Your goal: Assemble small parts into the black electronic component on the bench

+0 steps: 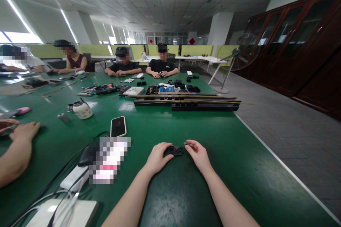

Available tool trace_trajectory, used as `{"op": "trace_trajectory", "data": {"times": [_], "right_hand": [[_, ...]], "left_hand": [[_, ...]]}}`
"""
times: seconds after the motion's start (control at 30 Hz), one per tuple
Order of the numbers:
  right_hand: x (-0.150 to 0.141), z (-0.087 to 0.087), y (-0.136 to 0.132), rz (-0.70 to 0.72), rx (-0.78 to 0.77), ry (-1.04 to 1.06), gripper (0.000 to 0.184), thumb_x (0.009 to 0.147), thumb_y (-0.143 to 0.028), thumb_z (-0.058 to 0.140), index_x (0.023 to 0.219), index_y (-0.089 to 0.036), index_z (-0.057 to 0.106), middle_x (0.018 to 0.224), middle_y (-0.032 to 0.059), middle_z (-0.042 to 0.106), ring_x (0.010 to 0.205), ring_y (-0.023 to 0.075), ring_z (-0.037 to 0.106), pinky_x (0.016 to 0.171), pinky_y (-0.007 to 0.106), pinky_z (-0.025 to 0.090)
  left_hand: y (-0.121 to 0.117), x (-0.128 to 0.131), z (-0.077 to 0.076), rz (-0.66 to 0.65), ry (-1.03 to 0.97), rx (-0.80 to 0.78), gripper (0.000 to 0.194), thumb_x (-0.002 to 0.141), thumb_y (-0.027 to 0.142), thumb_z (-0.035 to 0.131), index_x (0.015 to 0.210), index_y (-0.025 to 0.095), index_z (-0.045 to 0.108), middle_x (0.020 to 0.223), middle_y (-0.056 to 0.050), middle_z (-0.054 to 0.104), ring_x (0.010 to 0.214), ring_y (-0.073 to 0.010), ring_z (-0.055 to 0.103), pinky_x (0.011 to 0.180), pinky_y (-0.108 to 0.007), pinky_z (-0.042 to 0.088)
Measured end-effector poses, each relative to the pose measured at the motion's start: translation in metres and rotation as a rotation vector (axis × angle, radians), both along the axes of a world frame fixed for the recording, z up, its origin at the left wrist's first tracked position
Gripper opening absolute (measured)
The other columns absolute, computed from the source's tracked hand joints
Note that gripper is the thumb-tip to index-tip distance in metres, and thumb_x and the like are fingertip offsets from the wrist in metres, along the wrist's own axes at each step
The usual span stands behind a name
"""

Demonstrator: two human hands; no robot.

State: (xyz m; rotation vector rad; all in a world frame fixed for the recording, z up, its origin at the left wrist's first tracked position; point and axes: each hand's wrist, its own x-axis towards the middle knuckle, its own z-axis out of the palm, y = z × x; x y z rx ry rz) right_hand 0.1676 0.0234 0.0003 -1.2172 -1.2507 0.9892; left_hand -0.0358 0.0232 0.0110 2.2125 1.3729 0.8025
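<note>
With my left hand [158, 156] I am gripping a black part [177, 151] over the green table [247, 159]; my right hand [197, 153], apart, is pinching a small piece [186, 143] just beside it. Beyond, black rails [205, 106] are lying.

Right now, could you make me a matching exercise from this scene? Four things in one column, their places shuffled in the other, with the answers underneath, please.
Things:
1. Black part
2. Small piece
3. Phone
4. Standing fan

Places:
A. In the fingers of the right hand
B. On the floor, to the right of the table
C. In the fingers of the left hand
D. On the table, to the left of both hands

Right pairs: 1-C; 2-A; 3-D; 4-B
</note>
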Motion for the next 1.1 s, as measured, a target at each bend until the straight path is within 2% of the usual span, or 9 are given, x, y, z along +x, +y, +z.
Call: {"op": "trace_trajectory", "data": {"times": [0.2,0.43,0.57,0.87,1.1], "right_hand": [[-0.001,0.002,-0.003,0.047,0.018,-0.109,0.03,0.071,-0.038,0.064,0.096,-0.02,0.066,0.095,0.0075,0.071,0.09,0.0227,0.064,0.088,0.042,0.048],[-0.004,0.009,-0.007,0.113,0.115,-0.241,0.02,0.071,-0.033,0.066,0.089,-0.026,0.07,0.097,0.0044,0.068,0.098,0.0217,0.059,0.094,0.041,0.042],[-0.005,0.007,-0.007,0.144,0.188,-0.351,0.02,0.074,-0.03,0.064,0.093,-0.026,0.069,0.1,0.0048,0.066,0.1,0.0206,0.057,0.095,0.04,0.041],[-0.01,0.009,-0.01,0.241,0.214,-0.672,0.022,0.075,-0.024,0.062,0.095,-0.032,0.067,0.106,0.0031,0.064,0.102,0.0222,0.055,0.091,0.042,0.041],[-0.01,0.013,-0.012,0.2,0.165,-0.594,0.038,0.07,-0.018,0.061,0.107,-0.026,0.058,0.108,0.0041,0.063,0.103,0.0224,0.056,0.093,0.042,0.041]], "left_hand": [[0.0,0.001,0.0,-0.002,0.005,0.001,0.039,0.074,0.022,0.067,0.111,0.023,0.056,0.109,-0.004,0.062,0.102,-0.0229,0.055,0.09,-0.037,0.041],[0.0,0.0,-0.002,-0.006,0.003,0.007,0.039,0.075,0.024,0.066,0.112,0.024,0.056,0.11,-0.004,0.062,0.103,-0.0226,0.055,0.091,-0.036,0.041],[0.001,0.0,-0.002,-0.009,0.003,0.008,0.038,0.075,0.025,0.066,0.112,0.024,0.056,0.11,-0.004,0.062,0.103,-0.0228,0.055,0.09,-0.037,0.041],[0.001,0.0,-0.003,-0.012,-0.006,0.015,0.036,0.075,0.024,0.066,0.11,0.024,0.057,0.108,-0.004,0.062,0.1,-0.0225,0.056,0.089,-0.037,0.042],[0.001,0.0,-0.005,0.007,-0.016,0.026,0.038,0.076,0.024,0.064,0.113,0.023,0.056,0.111,-0.005,0.06,0.104,-0.0226,0.054,0.092,-0.037,0.041]]}}
